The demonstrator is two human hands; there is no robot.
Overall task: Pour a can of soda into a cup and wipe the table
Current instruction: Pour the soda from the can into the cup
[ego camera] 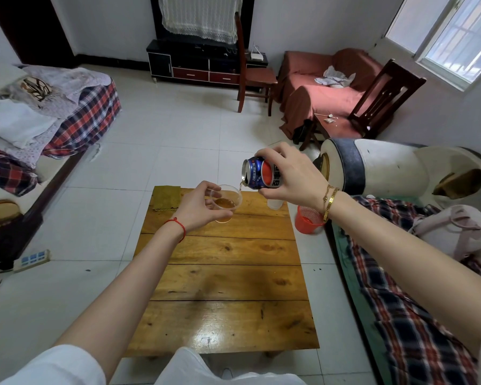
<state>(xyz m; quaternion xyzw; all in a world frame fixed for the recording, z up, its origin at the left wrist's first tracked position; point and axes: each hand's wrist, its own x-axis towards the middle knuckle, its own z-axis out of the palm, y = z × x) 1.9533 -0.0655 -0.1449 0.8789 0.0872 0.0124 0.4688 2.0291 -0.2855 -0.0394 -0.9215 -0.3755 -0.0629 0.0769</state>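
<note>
Head view, step: I am in the middle of the pour; wiping has not begun.
Right hand: my right hand (292, 176) grips the soda can (261, 173) round its body, tipped almost flat with the mouth toward 9 o'clock, held in the air above the far edge of the table (225, 279).
Stream: a thin thread of amber soda falls from the can's mouth onto the near rim of the cup.
Left hand: my left hand (197, 207) holds the clear plastic cup (226, 200), fingers curled round its left side, and seems to have it lifted a little off the boards and leaning toward the can.
Cup level: a shallow pool of soda lies in the bottom; I judge it well short of full.
Cloth: a yellow-green cloth (166, 197) lies flat at the table's far left corner, at 10 o'clock from the cup and just beside my left hand.
Other things: a second pale cup (275, 203) stands at 3 o'clock from the first, under my right hand; a red basket (307, 219) sits on the floor just off the table's right edge.
Next move: I should hold the tilt steady and the stream inside the rim, level the can as the cup fills, set both down, then reach for the cloth.
</note>
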